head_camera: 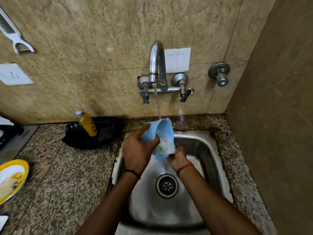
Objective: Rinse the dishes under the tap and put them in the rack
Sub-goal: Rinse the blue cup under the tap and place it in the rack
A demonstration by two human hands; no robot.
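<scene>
A light blue plastic bowl [162,131] is tilted over the steel sink [208,150], foam inside it. Water runs from the wall tap [156,61] onto the bowl's upper rim. My left hand [137,150] grips the bowl from the left, thumb over the rim. My right hand [177,156] pinches the bowl's lower edge on the right. A yellow-rimmed plate [12,177] with food residue lies on the counter at the far left.
A black tray [81,138] with a yellow liquid bottle [87,123] stands on the granite counter left of the sink. A dark rack-like object [10,134] shows at the left edge. A wall rises close on the right, with a valve [220,74].
</scene>
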